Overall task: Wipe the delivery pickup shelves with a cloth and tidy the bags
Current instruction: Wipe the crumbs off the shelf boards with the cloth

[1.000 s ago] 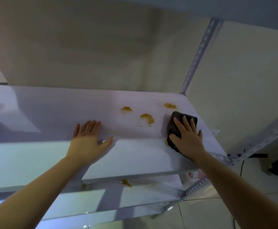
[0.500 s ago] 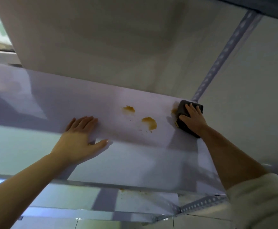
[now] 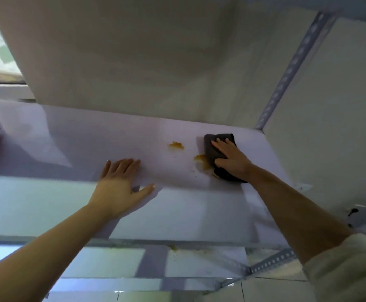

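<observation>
Right hand (image 3: 232, 160): fingers (image 3: 218, 144) straight, pressing folded dark grey cloth (image 3: 211, 147) flat onto white shelf board (image 3: 68, 149), near right rear corner. Cloth's left edge touches orange-brown smear (image 3: 201, 159); second smear (image 3: 176, 146) lies near, apart. Left hand (image 3: 118, 184): fingers straight, palm down mid-shelf.

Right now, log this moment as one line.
phase: wiping | right hand: presses dark cloth onto orange stain | left hand: flat on shelf | second stain: uncovered
</observation>
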Motion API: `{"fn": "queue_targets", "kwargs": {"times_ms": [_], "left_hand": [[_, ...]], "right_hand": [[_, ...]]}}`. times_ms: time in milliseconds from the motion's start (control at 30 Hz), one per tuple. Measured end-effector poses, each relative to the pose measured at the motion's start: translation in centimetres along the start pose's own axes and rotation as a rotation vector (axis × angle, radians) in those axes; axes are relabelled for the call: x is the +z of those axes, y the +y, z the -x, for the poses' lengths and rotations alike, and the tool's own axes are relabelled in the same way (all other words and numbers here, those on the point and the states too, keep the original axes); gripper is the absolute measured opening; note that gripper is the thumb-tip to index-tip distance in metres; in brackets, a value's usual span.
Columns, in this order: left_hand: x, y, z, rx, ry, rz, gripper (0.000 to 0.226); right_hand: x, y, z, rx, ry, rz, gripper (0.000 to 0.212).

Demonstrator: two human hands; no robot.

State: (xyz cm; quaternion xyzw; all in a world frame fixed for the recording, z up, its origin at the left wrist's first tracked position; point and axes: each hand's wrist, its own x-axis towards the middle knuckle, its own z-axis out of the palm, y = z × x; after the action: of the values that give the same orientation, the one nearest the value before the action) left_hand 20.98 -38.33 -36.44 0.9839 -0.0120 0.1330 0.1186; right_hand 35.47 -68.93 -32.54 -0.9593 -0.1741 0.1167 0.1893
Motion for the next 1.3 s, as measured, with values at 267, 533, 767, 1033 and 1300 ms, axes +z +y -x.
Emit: {"fn": "queue_targets", "kwargs": {"times_ms": [267, 533, 767, 1033, 1300], "left_hand": [[-1.7, -1.0, -0.2, 0.064, -0.092, -0.02, 0.124], [-2.6, -5.8, -1.4, 0.08, -0.022, 0.008, 0.101], [-1.9, -5.8, -1.1, -0.015, 0.009, 0.002, 0.102], [-1.2, -5.8, -1.5, -0.051, 0.032, 0.02, 0.093], [-1.4, -5.8, -1.7, -0.053, 0.022, -0.001, 0.097]], "right_hand": [[5.8, -7.2, 6.8, 0.182, 0.165, 0.15, 0.091], [6.0, -8.2, 7.0, 0.126, 0.146, 0.099, 0.097], [3.3, -7.1, -0.6, 0.17, 0.101, 0.048, 0.071], [2.6, -10.7, -9.6, -0.013, 0.002, 0.005, 0.073], [3.7, -11.8, -6.3, -0.242, -0.118, -0.164, 0.079]]}}
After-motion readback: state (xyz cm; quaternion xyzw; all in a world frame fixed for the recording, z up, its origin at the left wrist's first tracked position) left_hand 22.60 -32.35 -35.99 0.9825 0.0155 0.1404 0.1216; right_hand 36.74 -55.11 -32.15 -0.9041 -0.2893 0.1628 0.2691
